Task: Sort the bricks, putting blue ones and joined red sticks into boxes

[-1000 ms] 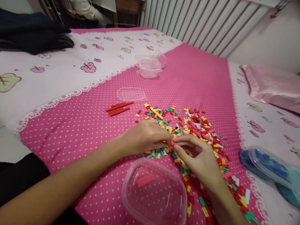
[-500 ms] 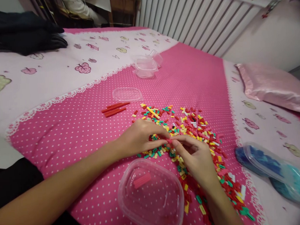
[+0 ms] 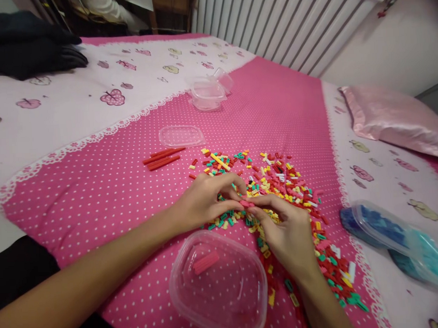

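Between my two hands is a small pink plastic building piece (image 3: pixel 247 204). My left hand (image 3: pixel 209 198) pinches its left end between thumb and fingers. On its other side, the thumb and fingers of my right hand (image 3: pixel 285 224) close on it too. Both hands hover over a spread of small building pieces (image 3: pixel 296 185) in red, yellow, green, white and pink. Just below the hands, a clear plastic container (image 3: pixel 219 299) stands on the bedspread with a joined pink block (image 3: pixel 206 262) in it.
Several red joined sticks (image 3: pixel 164 158) lie left of the pile, near a clear lid (image 3: pixel 182 136). Clear containers (image 3: pixel 206 93) are stacked farther back. On the right stand tubs of blue pieces (image 3: pixel 377 225) and turquoise pieces (image 3: pixel 429 256). A pink pillow (image 3: pixel 398 120) and dark clothing (image 3: pixel 28 44) edge the bed.
Both hands stay together over the pile, and more of the pink piece shows between the fingers. The whole view has shifted slightly.
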Motion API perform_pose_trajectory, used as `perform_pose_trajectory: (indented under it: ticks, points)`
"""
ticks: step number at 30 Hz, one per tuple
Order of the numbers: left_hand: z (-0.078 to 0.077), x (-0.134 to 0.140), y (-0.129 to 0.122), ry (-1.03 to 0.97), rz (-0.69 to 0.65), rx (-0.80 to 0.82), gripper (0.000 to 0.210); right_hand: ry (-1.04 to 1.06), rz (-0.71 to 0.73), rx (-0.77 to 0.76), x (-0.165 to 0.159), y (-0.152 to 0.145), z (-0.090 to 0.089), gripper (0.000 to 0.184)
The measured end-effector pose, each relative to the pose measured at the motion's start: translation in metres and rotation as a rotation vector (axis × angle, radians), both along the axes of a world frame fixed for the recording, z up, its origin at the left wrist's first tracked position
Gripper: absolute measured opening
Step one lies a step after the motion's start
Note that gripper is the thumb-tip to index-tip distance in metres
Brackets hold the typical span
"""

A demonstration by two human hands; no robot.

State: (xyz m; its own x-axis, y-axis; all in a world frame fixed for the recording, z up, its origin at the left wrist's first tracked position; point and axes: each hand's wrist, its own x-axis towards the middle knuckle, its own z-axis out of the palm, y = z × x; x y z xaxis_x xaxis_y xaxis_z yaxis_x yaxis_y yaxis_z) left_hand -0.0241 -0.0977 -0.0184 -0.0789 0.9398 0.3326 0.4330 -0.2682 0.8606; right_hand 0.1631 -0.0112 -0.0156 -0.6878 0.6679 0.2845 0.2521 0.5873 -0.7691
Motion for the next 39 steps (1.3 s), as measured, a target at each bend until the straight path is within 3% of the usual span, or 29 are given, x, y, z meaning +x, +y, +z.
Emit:
perform_pose_trajectory:
  ticks: [5, 11, 16, 19, 26, 39]
  points:
    - [0.0003, 0.0034, 0.002, -0.044, -0.037, 0.011, 0.018, -0.021, -0.013, 0.053, 0.0015, -0.0014, 0.0011, 0.011]
    - [0.0001, 0.0085, 0.0044, -0.04, 0.033, 0.037, 0.034, -0.093, -0.056, 0.071, 0.0023, -0.0012, 0.0006, 0.01]
    - [0.0043, 0.0002, 0.0034, -0.052, 0.066, 0.014, 0.035, -0.133, -0.112, 0.094, 0.005, 0.0025, 0.0014, 0.013]
    - [0.0029, 0.0, 0.0033, -0.128, 0.024, -0.022, 0.033, -0.114, -0.088, 0.018, 0.0036, 0.0019, 0.0001, 0.013]
    - [-0.0026, 0.0051, 0.0023, -0.172, -0.048, -0.052, 0.026, -0.057, -0.07, 0.138, -0.0022, -0.0054, 0.0028, 0.015]
    - [-0.0014, 0.0023, -0.0021, 0.092, -0.111, 0.055, 0.014, -0.055, 0.009, 0.061, -0.0014, 0.0002, 0.0031, 0.012]
